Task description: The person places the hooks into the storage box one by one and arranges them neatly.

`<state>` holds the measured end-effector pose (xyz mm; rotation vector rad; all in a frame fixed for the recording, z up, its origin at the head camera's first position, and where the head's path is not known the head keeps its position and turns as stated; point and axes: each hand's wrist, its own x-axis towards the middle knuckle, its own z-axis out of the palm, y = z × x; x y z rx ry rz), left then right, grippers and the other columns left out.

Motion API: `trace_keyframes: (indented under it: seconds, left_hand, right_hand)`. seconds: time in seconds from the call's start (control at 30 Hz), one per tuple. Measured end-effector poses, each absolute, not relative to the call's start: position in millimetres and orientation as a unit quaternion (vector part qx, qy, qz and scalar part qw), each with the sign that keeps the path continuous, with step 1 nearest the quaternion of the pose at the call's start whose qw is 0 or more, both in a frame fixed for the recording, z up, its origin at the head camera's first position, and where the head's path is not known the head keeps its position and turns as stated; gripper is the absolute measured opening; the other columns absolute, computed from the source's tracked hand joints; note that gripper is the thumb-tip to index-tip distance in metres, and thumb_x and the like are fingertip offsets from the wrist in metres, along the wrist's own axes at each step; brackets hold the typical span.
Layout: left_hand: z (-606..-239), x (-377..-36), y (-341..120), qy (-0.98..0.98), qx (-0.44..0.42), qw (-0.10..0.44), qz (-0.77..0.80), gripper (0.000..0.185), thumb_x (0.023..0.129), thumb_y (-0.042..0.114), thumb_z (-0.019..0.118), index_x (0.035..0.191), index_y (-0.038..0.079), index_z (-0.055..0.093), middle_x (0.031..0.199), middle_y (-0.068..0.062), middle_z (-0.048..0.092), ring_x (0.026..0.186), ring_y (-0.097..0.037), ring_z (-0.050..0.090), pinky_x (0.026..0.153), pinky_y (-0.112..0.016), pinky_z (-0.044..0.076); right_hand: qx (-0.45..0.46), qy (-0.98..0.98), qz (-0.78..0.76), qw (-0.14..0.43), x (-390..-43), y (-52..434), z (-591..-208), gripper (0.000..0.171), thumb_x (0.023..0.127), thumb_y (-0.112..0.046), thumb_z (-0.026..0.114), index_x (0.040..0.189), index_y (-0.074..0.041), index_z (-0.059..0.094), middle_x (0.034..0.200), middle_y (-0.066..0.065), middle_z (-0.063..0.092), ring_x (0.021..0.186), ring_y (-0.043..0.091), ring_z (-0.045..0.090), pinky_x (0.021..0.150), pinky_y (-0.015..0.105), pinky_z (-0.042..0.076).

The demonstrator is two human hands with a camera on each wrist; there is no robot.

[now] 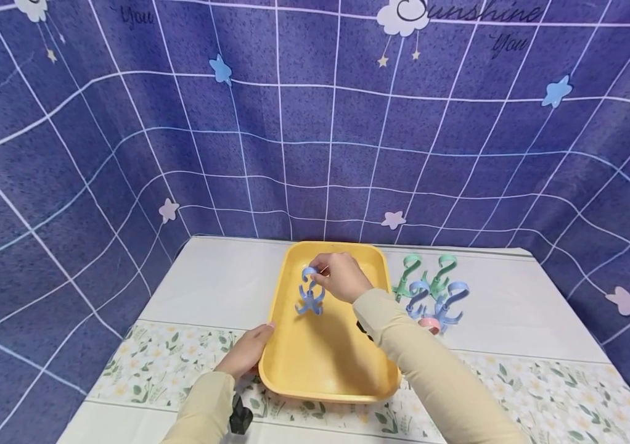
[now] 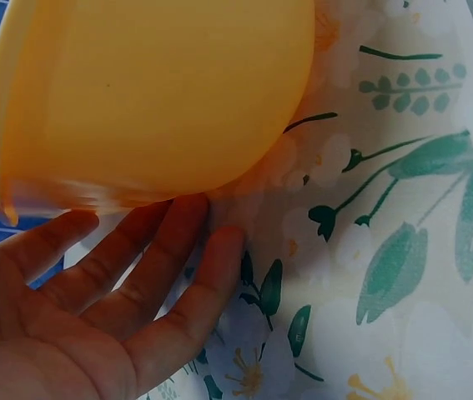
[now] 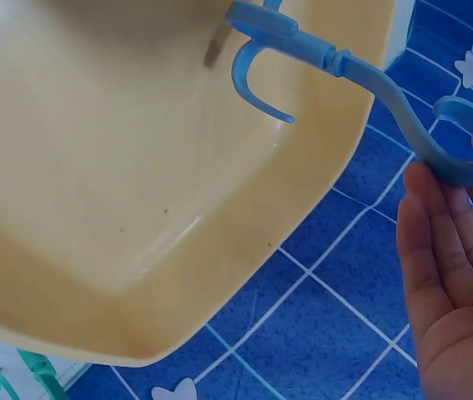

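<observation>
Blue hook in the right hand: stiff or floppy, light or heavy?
Probably stiff: the blue hook shows no visible sag in the right hand. Likely light, given its slim stem and thin prongs. Those prongs are curved, so they might snag.

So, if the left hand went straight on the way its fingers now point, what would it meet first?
Most likely the yellow rectangular plastic tray: the left hand appears to touch its outer side, so that would come first, almost at once.
</observation>
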<state>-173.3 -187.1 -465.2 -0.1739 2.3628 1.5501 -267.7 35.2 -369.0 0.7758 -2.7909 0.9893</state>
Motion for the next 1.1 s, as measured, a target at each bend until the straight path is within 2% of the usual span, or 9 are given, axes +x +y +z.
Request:
trace_keyframes:
  seconds: [0.27,0.53,1.1]
  left_hand:
    - [-464.6,-172.1,-185.8,0.827,-0.061,0.152,0.537,0.060,0.111,0.044,0.036,0.147,-0.003,0.049,0.098,-0.011,0.070,0.080,-0.023,0.069,0.068,-0.040,0.058]
    - [-469.0,-170.5,-187.6,0.826,-0.066,0.155,0.538,0.061,0.111,0.045,0.037,0.146,-0.003,0.049,0.101,-0.012,0.070,0.081,-0.023,0.069,0.069,-0.039,0.057]
    - [-467.0,-172.9,-187.0,0.824,-0.061,0.151,0.542,0.059,0.112,0.043,0.036,0.144,-0.004,0.051,0.100,-0.012,0.069,0.082,-0.023,0.069,0.069,-0.040,0.058]
  right_hand:
    - [0.241,-0.911,0.332,0.032,-269.1,30.3,-375.7,0.013,0.092,-0.008,0.076,0.105,-0.005,0.077,0.096,0.005,0.077,0.088,0.020,0.074,0.082,0.033,0.057]
    - [0.226,-0.912,0.340,0.024,-270.4,23.9,-385.5,0.013,0.093,-0.009,0.076,0.106,-0.006,0.077,0.095,0.004,0.077,0.085,0.017,0.073,0.080,0.031,0.057]
    - [0.224,-0.911,0.341,0.053,-272.6,17.6,-392.3,0.012,0.092,-0.009,0.077,0.103,-0.005,0.077,0.093,0.005,0.077,0.083,0.019,0.074,0.080,0.033,0.057]
